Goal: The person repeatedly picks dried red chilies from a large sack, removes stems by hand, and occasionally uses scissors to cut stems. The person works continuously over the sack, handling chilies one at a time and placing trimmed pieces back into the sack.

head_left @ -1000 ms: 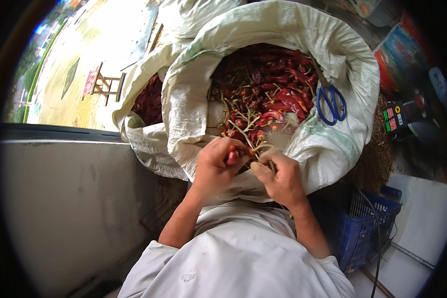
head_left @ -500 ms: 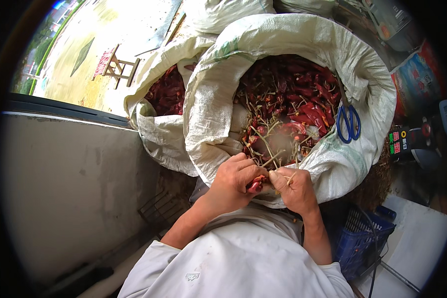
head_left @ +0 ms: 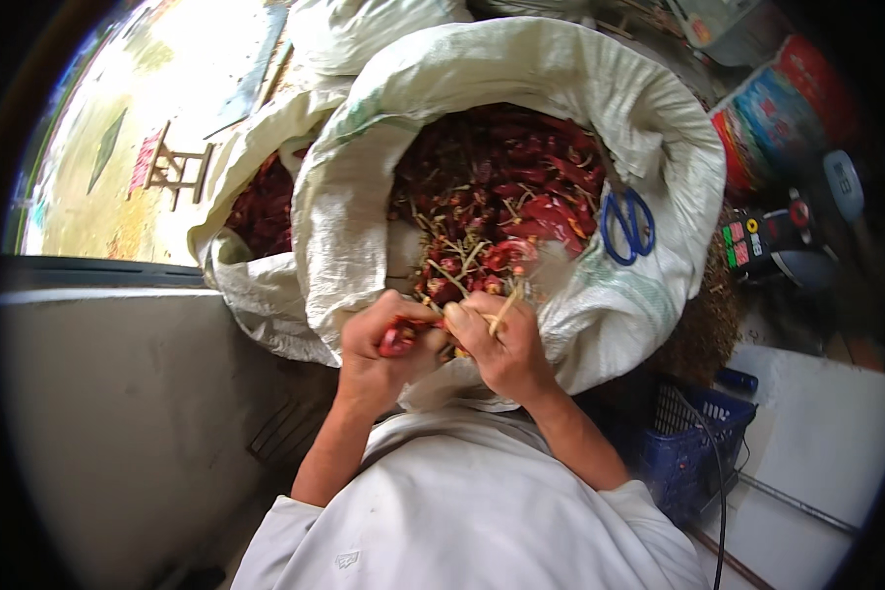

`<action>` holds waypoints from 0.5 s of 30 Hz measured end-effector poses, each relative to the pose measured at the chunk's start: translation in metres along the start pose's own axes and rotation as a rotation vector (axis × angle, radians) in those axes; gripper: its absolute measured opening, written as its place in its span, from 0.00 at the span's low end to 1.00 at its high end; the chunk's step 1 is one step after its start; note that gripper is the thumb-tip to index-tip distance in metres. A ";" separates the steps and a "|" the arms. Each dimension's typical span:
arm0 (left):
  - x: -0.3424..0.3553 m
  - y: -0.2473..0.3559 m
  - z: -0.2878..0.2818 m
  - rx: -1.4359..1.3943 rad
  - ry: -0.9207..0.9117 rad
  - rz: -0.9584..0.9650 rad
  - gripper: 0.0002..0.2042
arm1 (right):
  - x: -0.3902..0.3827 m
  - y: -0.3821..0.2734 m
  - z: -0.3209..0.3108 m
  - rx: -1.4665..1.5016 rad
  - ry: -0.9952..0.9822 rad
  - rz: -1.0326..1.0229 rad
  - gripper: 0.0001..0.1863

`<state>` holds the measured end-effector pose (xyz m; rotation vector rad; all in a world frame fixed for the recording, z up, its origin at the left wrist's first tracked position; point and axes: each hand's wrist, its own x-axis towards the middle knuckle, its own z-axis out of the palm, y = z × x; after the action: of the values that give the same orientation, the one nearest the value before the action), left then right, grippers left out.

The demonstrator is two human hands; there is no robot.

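A big white woven sack (head_left: pixel 349 211) with its rim rolled down stands before me, holding dried red chili peppers (head_left: pixel 521 167) with pale stems. Over its near edge my left hand (head_left: pixel 379 344) is closed around red chili peppers (head_left: pixel 399 338), whose ends show at the fist. Right beside it, my right hand (head_left: pixel 501 344) is closed with thumb and fingers pinching pale chili stems (head_left: pixel 506 307). The two hands almost touch at the fingertips. Scissors with blue handles (head_left: pixel 627 226) rest on the sack's inner right side, apart from both hands.
A second white sack (head_left: pixel 265 305) of red chilies adjoins on the left, beside a low wall (head_left: pixel 118 393). A blue plastic basket (head_left: pixel 693 452) stands at the lower right with a dark cable across it. A red and blue bag (head_left: pixel 782 108) sits at the far right.
The view has shifted, so the sacks sit further left in the picture. My left fist has turned, showing more of the red chilies. Both hands stay closed and close together.
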<state>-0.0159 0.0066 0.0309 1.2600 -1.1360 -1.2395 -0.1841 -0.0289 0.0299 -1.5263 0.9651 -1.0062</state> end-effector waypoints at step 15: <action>0.033 0.004 -0.005 -0.596 -0.170 0.090 0.09 | 0.010 -0.011 0.024 1.089 0.045 0.425 0.15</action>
<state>-0.0094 -0.0262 0.0328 0.6593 -0.8336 -1.4925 -0.1573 -0.0294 0.0391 -0.3749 0.5465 -0.9888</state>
